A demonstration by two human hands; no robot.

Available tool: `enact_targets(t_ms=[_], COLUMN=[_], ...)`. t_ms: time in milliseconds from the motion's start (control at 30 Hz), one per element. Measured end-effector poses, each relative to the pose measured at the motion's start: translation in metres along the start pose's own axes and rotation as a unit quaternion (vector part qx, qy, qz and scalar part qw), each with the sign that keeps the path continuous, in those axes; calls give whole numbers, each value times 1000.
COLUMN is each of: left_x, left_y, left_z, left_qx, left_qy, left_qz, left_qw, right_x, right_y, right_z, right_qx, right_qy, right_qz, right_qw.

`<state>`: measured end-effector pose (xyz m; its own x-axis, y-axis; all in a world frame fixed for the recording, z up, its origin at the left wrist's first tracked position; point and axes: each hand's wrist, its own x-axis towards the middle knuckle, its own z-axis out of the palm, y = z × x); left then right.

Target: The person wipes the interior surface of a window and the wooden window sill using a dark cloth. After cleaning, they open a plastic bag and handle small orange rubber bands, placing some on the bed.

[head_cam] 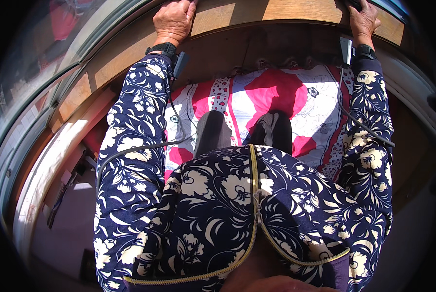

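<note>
My left hand rests at the far edge of a wooden windowsill board, near the top rim of the view. Its fingers curl away from me, and what lies under them is hidden. Toward the other end of the same board is my right hand, also curled. Something dark shows beside its fingers, cut off by the picture's edge; I cannot tell what it is or whether it is held. Both arms stretch forward in floral sleeves, with a strapped device at each wrist.
Below the board, a red and white floral cloth lies under my dark-trousered legs. Window frame rails and glass curve along the left. A white ledge runs beneath them. Grey cables trail from the wrist devices along the sleeves.
</note>
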<state>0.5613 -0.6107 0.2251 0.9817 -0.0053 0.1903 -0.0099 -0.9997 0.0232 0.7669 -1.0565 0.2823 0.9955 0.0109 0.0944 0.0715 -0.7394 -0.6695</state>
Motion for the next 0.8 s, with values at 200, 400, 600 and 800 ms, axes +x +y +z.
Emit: enact_targets(t_ms=[200,400,600,800], left_x=[2,1,9,9], left_y=[6,13,11,6], left_z=[-5,-19,-11,-9], left_qx=[-4,0,7,-7], left_qy=[-6,0,8,11], left_qz=[-8,-17,-12,-31], left_qw=[1000,1000,1000,999], right_x=[1,4,13,14], right_y=[8,19,30,20], right_z=[0,6,12,18], right_qx=[50,-35,-135,-234], right_qy=[2,2,36,40], right_qz=[4,-20,-43,-29], right_qw=[999,999,989,971])
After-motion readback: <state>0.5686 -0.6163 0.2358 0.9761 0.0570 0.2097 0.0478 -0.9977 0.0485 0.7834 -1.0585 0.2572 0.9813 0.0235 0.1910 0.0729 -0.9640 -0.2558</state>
